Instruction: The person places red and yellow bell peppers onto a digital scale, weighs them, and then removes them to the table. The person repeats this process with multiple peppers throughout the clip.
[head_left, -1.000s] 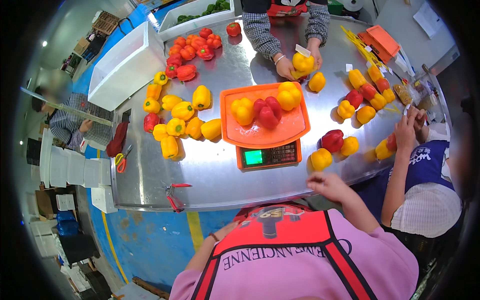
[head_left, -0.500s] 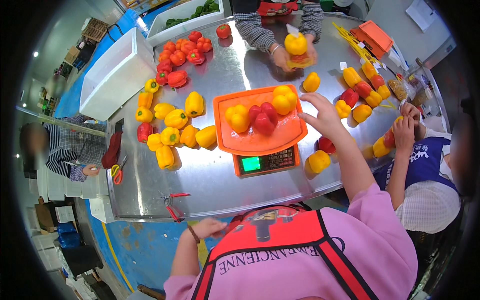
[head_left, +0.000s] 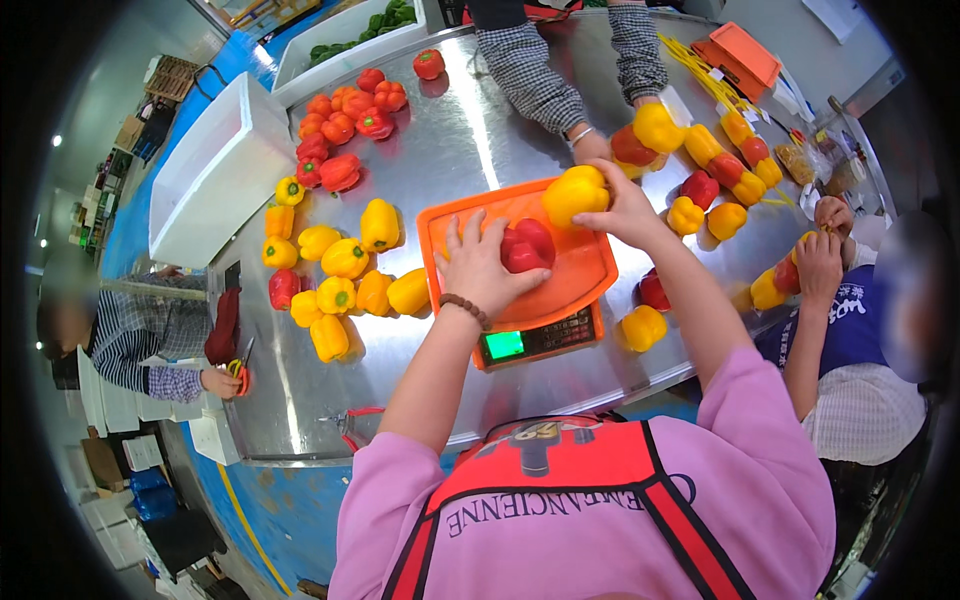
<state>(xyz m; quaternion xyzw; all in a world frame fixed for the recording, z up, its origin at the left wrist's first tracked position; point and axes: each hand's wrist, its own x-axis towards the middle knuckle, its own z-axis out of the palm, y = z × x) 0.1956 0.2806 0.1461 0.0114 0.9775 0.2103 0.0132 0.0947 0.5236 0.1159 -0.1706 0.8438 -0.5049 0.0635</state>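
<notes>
An orange weighing tray [head_left: 480, 308] sits on a digital scale [head_left: 535, 342] in front of me. On it lies a red bell pepper [head_left: 527, 246]. My right hand [head_left: 628, 212] grips a yellow bell pepper [head_left: 575, 196] at the tray's far right corner. Over the tray's left side my left hand [head_left: 490, 265] is spread, fingers apart, its thumb beside the red pepper. Whatever lies under its palm is hidden. Across the table, a co-worker's hand [head_left: 590, 147] is near a stacked yellow and red pepper bundle [head_left: 640, 140].
Loose yellow peppers [head_left: 345, 258] lie left of the scale, red peppers [head_left: 340, 125] beyond them. A white foam box [head_left: 215, 170] stands at far left. Red-handled pliers [head_left: 350, 425] rest at the near edge. Another co-worker's hands [head_left: 820, 255] hold a pepper bundle at right.
My left hand has come up from beside the table onto the tray. My right hand has closed on the yellow pepper. The far co-worker's pepper bundle has moved right; a person at left now holds scissors.
</notes>
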